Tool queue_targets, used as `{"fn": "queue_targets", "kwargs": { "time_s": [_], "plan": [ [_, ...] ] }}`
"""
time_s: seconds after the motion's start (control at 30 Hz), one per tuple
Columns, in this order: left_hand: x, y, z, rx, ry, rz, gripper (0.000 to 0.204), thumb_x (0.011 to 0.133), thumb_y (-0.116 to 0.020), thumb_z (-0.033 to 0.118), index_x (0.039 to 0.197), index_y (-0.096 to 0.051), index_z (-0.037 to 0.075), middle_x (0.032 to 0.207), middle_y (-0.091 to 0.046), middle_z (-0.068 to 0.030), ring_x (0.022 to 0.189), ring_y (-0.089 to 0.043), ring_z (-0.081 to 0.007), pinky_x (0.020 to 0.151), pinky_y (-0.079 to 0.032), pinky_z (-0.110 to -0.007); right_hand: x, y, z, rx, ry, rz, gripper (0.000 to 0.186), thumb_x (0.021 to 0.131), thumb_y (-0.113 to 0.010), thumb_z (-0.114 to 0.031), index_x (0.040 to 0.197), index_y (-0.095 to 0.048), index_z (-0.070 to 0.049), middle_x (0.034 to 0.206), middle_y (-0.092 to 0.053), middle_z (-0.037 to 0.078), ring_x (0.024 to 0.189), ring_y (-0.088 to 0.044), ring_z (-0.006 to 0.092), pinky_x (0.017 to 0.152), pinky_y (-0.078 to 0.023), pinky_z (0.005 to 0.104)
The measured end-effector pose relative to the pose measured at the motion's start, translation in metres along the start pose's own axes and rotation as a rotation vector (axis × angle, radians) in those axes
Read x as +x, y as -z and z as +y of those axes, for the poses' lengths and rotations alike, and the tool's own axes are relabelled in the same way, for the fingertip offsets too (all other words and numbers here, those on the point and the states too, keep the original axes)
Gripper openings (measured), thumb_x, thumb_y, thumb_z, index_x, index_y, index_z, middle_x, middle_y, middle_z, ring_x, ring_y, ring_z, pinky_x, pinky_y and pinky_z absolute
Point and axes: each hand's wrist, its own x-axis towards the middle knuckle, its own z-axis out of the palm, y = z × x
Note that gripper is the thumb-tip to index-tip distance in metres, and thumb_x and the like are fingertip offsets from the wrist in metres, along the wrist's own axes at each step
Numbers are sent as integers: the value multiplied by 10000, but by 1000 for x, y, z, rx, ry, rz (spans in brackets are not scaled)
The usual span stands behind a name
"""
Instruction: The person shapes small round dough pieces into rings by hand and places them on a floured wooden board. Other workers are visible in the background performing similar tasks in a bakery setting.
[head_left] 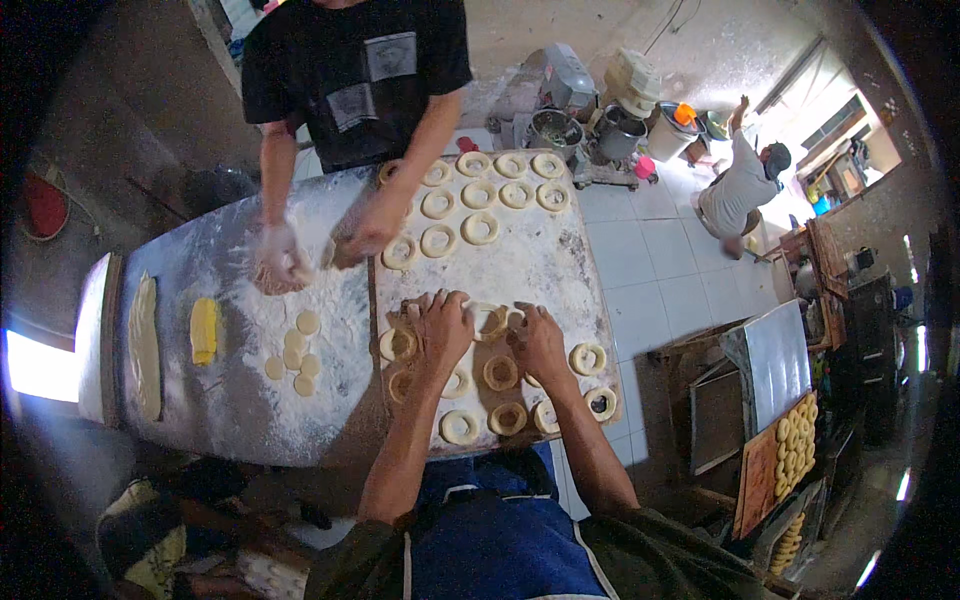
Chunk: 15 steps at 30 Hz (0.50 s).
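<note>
A pale dough ring point(488, 321) is between my hands, over the floured board point(545, 250). The fingers of my left hand point(443, 325) close on its left edge, and those of my right hand point(538, 343) on its right edge. Whether the ring touches the board, I cannot tell. Around my wrists lie more dough rings, such as one near ring point(460, 427) and another at the right point(588, 359). My forearms partly hide some of them. Several rings point(480, 228) sit in rows on the far part of the board.
Across the table, a person in a black shirt point(350, 90) works with floury hands point(285, 265). Small dough discs point(293, 357), a yellow slab point(204, 331) and a long dough strip point(146, 345) lie at left. At right, a tray of rings point(795, 450) stands near a crouching person point(740, 195).
</note>
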Motion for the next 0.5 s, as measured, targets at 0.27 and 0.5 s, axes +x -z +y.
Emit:
{"fn": "queue_targets", "kwargs": {
  "time_s": [0.27, 0.5],
  "plan": [
    [-36, 21, -29, 55, -23, 100, 335, 818, -655, 284, 1122, -637, 144, 1113, -619, -113, 1137, -531, -328, 953, -354, -531, -5, -9, -41, -262, 27, -72, 315, 778, -696, -195, 1048, -622, -51, 962, -593, 214, 956, -538, 399, 876, -427, 478],
    [-152, 120, -196, 65, 617, 272, 311, 815, -692, 164, 1094, -623, 46, 1031, -638, -201, 1061, -557, -398, 897, -415, -534, -33, -34, -115, 80, 28, -75, 349, 797, -681, -116, 1122, -572, -49, 1029, -552, 195, 979, -505, 398, 843, -420, 481]
  ]
}}
